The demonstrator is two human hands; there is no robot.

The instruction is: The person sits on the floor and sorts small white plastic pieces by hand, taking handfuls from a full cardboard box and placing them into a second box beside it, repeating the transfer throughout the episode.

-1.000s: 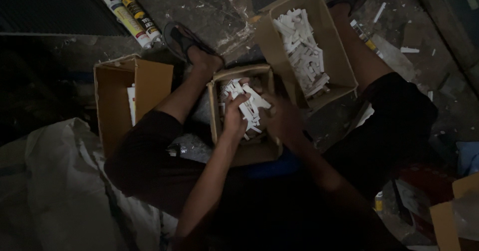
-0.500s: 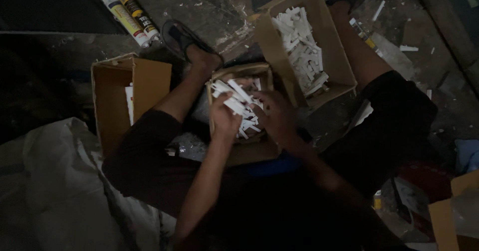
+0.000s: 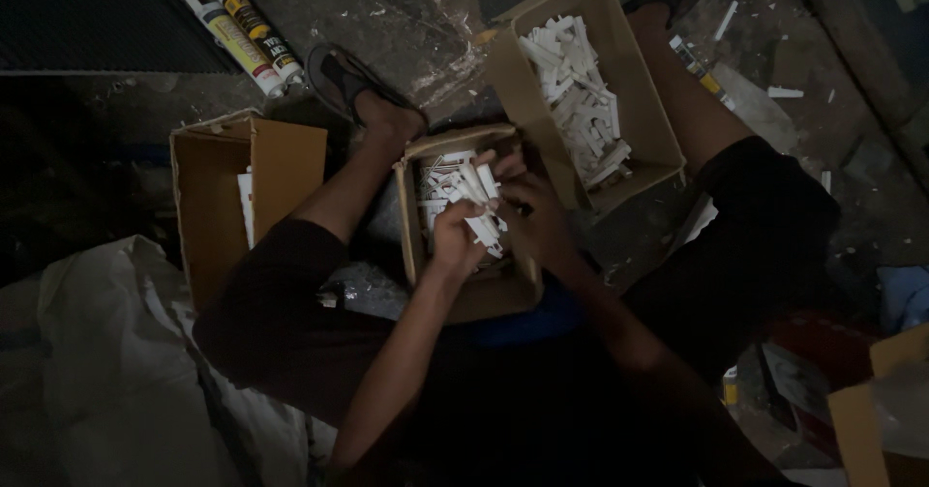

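Note:
A small open cardboard box [image 3: 411,216] sits between my legs on the floor, filled with white plastic pieces [image 3: 437,182]. My left hand [image 3: 455,240] is over the box, closed around a bundle of the white pieces [image 3: 479,206]. My right hand [image 3: 532,216] meets it from the right and grips the same bundle, its fingers on the pieces' upper ends. The light is dim and the pieces' exact shape is unclear.
A larger cardboard box [image 3: 513,71] of white pieces lies at the upper right. Another open box [image 3: 208,206] stands at the left. Two sealant tubes [image 3: 242,37] lie at the top left, and a white sack [image 3: 106,352] at the lower left. Scraps litter the floor.
Both hands have stayed over the small box. The bundle of white pieces has been gathered tighter between them and turned more upright.

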